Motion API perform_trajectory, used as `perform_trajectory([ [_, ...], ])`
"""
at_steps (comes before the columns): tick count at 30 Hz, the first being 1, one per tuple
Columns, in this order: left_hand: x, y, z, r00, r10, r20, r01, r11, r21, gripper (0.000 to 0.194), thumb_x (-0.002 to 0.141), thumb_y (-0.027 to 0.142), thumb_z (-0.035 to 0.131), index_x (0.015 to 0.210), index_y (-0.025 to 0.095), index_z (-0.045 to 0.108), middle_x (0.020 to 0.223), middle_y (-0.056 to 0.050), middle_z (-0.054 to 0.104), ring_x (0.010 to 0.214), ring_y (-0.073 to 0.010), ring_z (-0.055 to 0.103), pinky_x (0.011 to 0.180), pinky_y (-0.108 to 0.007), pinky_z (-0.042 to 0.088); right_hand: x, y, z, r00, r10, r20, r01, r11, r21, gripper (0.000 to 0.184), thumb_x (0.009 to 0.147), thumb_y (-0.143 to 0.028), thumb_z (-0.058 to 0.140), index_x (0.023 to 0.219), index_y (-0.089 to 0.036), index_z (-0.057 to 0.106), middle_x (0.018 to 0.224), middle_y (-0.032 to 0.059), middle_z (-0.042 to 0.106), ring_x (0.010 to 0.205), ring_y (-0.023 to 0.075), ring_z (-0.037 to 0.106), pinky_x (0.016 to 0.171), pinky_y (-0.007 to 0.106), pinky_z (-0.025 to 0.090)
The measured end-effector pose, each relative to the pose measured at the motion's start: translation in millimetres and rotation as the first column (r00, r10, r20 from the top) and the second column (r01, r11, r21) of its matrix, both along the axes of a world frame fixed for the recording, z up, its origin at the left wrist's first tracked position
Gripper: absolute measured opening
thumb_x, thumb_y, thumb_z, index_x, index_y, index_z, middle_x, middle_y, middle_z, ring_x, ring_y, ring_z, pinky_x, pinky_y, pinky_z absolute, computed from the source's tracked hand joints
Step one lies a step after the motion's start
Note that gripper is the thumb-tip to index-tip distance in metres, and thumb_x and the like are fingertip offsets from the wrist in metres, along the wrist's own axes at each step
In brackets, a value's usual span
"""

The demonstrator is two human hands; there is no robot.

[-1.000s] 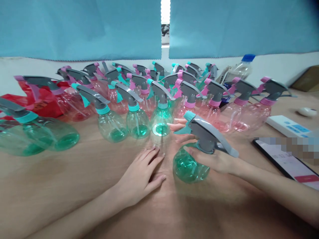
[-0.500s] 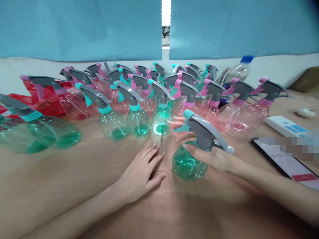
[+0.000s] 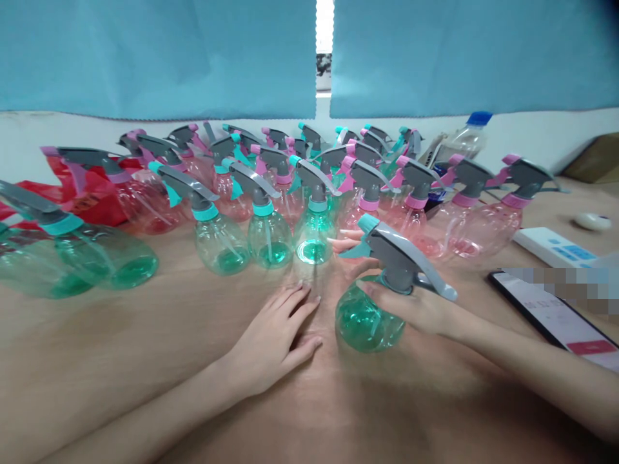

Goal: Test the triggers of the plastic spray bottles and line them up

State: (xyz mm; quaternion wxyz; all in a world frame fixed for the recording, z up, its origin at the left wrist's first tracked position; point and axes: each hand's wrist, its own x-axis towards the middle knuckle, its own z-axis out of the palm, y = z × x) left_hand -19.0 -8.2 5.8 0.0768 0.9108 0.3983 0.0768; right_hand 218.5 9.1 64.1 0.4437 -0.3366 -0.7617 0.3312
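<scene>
My right hand [image 3: 411, 306] is wrapped round a green spray bottle [image 3: 365, 322] with a grey and teal trigger head, held upright but slightly tilted. Its thumb lies across the near side of the bottle, and the other fingers are partly hidden behind it. To the left, my left hand [image 3: 275, 338] rests flat on the wooden table [image 3: 203, 412], fingers stretched out, holding nothing. Just beyond the hands stand more green spray bottles, among them a middle bottle [image 3: 313, 235], a second bottle [image 3: 269, 241] and a third bottle [image 3: 221, 245].
Pink spray bottles [image 3: 488, 222] stand at the right, with several more in rows behind. A red plastic bag [image 3: 91, 203] lies at the left. On the right are a phone [image 3: 541, 309], a white device with blue buttons [image 3: 556, 246] and a blue-capped bottle [image 3: 467, 138].
Almost nothing differs. My right hand keeps its grip on the green spray bottle, and my left hand stays flat on the table; the view has shifted very slightly.
</scene>
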Motion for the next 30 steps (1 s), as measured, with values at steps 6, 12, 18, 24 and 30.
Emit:
perform_trajectory([
  [6, 0.4, -0.1, 0.4, 1.000, -0.001, -0.007, 0.001, 1.000, -0.009, 0.054, 0.096, 0.047, 0.047, 0.138, 0.013, 0.046, 0.147, -0.015, 0.041, 0.139, -0.0303, 0.033, 0.112, -0.052, 0.029, -0.7, 0.8, -0.3, 1.000, -0.008, 0.025, 0.008, 1.000, 0.010, 0.050, 0.076, -0.011, 0.048, 0.123, -0.026, 0.047, 0.125, 0.0051, 0.062, 0.079, 0.0140, 0.067, 0.071, 0.028, 0.060],
  [12, -0.3, -0.4, -0.6, 1.000, 0.001, 0.015, 0.000, 1.000, -0.011, 0.053, 0.096, 0.047, 0.047, 0.139, 0.016, 0.046, 0.148, -0.015, 0.041, 0.138, -0.0308, 0.033, 0.111, -0.052, 0.029, -1.1, 0.8, 0.5, 1.000, -0.007, 0.004, 0.007, 1.000, -0.011, 0.049, 0.075, -0.009, 0.049, 0.120, -0.029, 0.048, 0.125, 0.0042, 0.062, 0.083, 0.0152, 0.068, 0.072, 0.029, 0.060],
  [18, 0.0, -0.3, 1.1, 1.000, 0.003, 0.002, -0.003, 1.000, -0.012, 0.053, 0.096, 0.047, 0.047, 0.138, 0.016, 0.046, 0.148, -0.014, 0.041, 0.138, -0.0297, 0.033, 0.112, -0.051, 0.028, -2.5, 2.5, 1.6, 1.000, 0.011, -0.029, -0.014, 0.996, -0.084, 0.048, 0.072, -0.007, 0.050, 0.116, -0.028, 0.050, 0.123, 0.0043, 0.061, 0.075, 0.0132, 0.067, 0.072, 0.031, 0.059],
  [24, 0.6, -0.4, 1.3, 1.000, 0.006, -0.005, -0.006, 1.000, -0.021, 0.054, 0.095, 0.047, 0.048, 0.138, 0.015, 0.046, 0.149, -0.014, 0.040, 0.139, -0.0302, 0.033, 0.113, -0.051, 0.028, -0.8, 3.4, 4.5, 0.999, -0.024, 0.036, 0.025, 0.999, -0.039, 0.037, 0.069, -0.008, 0.049, 0.101, -0.025, 0.055, 0.109, 0.0033, 0.063, 0.068, 0.0118, 0.064, 0.058, 0.024, 0.056],
  [30, -0.3, 0.5, -1.5, 1.000, -0.001, -0.010, 0.001, 1.000, -0.005, 0.054, 0.096, 0.048, 0.047, 0.139, 0.015, 0.045, 0.149, -0.015, 0.040, 0.139, -0.0297, 0.032, 0.112, -0.051, 0.028, -0.1, 2.2, 8.4, 0.998, -0.032, 0.054, 0.031, 0.999, 0.026, 0.022, 0.067, -0.008, 0.048, 0.079, -0.025, 0.053, 0.095, 0.0010, 0.063, 0.062, 0.0103, 0.061, 0.058, 0.024, 0.056],
])
